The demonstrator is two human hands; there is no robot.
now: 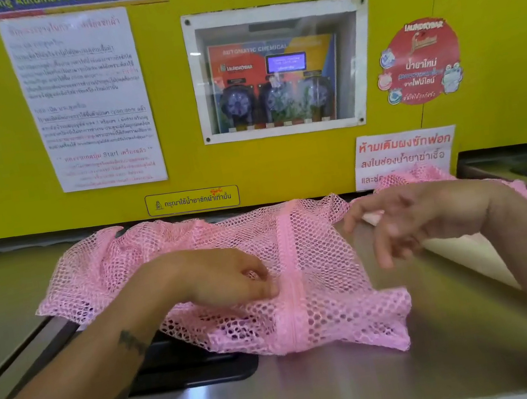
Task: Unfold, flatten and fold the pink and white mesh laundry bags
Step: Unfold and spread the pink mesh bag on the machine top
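Pink mesh laundry bag (316,260) lies rumpled mid-bench (320,393), unfolded, not yet flat. Our left hand (223,278) pinches mesh beside its zipper strip (288,264); right hand (419,212) hovers, grip wide, empty. Flattening, folding remain.

Pink mesh bag (316,260) rumpled on steel top (zipper up).

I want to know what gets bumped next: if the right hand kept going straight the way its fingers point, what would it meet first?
The right hand points leftward, so it would probably first meet the pink mesh bag, near its zipper strip. Its height above the bag is unclear.
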